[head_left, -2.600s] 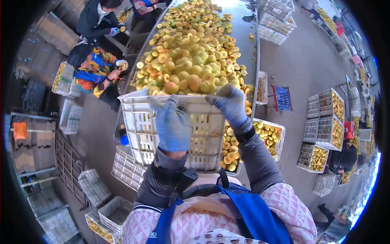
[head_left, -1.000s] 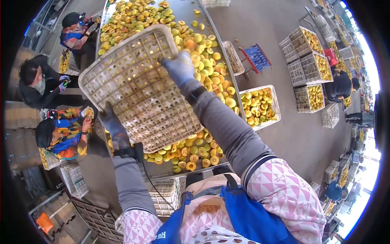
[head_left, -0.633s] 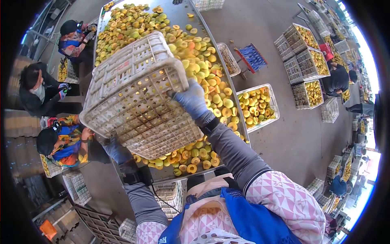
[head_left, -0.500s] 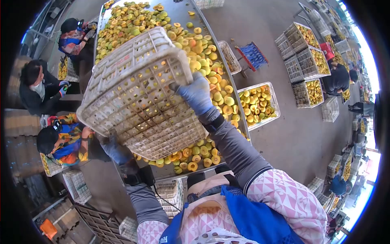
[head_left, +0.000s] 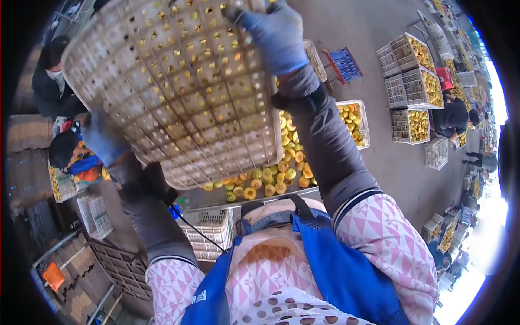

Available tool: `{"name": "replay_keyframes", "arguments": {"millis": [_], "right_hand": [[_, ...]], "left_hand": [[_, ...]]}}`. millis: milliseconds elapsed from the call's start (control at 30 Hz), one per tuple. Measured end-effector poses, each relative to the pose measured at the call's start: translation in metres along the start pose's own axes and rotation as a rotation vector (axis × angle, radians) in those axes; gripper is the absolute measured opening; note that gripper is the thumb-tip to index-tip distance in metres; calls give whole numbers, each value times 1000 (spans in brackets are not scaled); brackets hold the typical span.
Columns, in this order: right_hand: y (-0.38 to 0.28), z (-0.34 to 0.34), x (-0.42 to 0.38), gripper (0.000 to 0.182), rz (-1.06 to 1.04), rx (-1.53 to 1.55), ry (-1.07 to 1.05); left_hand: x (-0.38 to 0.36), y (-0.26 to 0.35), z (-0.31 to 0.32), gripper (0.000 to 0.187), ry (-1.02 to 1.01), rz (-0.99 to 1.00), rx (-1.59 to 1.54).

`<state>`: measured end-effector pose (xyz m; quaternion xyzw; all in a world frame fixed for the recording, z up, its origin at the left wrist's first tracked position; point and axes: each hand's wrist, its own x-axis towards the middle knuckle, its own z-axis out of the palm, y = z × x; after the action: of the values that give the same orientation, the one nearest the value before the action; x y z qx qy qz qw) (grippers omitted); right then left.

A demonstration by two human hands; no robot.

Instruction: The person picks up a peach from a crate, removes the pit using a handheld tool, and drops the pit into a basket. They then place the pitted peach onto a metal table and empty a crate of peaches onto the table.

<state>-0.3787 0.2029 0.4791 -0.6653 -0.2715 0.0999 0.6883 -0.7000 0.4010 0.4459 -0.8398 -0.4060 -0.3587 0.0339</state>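
Two blue-gloved hands hold a dirty white plastic lattice crate, which lies toward 10 o'clock from the middle of the view, tilted with its gridded underside facing the wearer. The right hand (head_left: pixel 271 38) is closed on the crate (head_left: pixel 179 103) at the crate's 2 o'clock, its thumb lying over the underside. The left hand (head_left: pixel 103 140), blurred, grips the edge at the crate's 8 o'clock; the exact set of its fingers cannot be made out. Yellow shows through the holes of the base, but the inside of the crate is hidden, and whether its far rim touches anything cannot be told.

Beyond the crate's lower edge, at 6 o'clock, halved yellow-green fruits (head_left: pixel 270 189) lie spread near the edge of a grey metal worktop (head_left: pixel 208 201). White slatted plastic crates (head_left: pixel 208 233) stand on the floor just beside that edge, at 7 o'clock. At 2 o'clock, a white rectangular plastic tub (head_left: pixel 366 130) filled with yellow fruit sits near the worktop, and farther out that way stand stacked grey-white crates (head_left: pixel 398 89) loaded with fruit. A blue woven stool with a red frame (head_left: pixel 343 66) is at 1 o'clock. A person in multicoloured clothing (head_left: pixel 86 162) is at 9 o'clock, and a person in dark clothing (head_left: pixel 49 92) at 10 o'clock.
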Motion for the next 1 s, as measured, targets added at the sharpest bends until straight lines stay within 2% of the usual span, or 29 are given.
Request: {"name": "replay_keyframes", "arguments": {"millis": [33,133,200,267,300,367,433,467,533,600,700,733,800,833,867,933,1000], "right_hand": [[1,-2,5,47,48,192,-46],[-35,-12,-2,34,-55,438,-181],[-37,-16,-9,33,-45,433,-176],[-34,-25,-14,33,17,404,-193],[-15,-24,-20,50,11,171,-5],[-11,-34,-42,55,174,28,-46],[-3,-44,-72,63,349,-29,-106],[6,-48,-88,68,438,-13,-144],[18,-53,-120,68,444,-24,-210],[43,-52,-151,57,464,159,-218],[40,-61,-166,58,481,199,-317],[36,-65,-171,62,491,172,-367],[16,-77,-176,59,464,165,-399],[6,-84,-178,57,463,138,-436],[1,-89,-181,56,464,111,-473],[6,-89,-193,57,432,80,-481],[-1,-99,-202,57,421,47,-505]], "left_hand": [[11,-2,-1,44,20,-176,-175],[32,8,-10,45,165,-571,-712],[27,14,-22,41,181,-373,-506],[10,21,-45,36,95,235,260],[1,13,-47,37,147,370,454],[-40,-60,-24,34,81,-273,-558],[-74,-48,-34,32,-15,-459,-670],[-94,-19,-45,32,-45,-264,-379],[-132,18,-63,32,12,151,123],[-188,-35,-62,37,-21,-87,-83],[-229,-40,-75,44,8,-408,-194],[-243,-48,-81,47,30,-399,-123],[-273,-65,-92,52,74,-388,20],[-288,-95,-97,54,103,-185,221],[-289,-83,-108,53,104,-197,262],[-274,-12,-130,52,88,-221,249],[-267,49,-144,50,77,-344,77]]}}
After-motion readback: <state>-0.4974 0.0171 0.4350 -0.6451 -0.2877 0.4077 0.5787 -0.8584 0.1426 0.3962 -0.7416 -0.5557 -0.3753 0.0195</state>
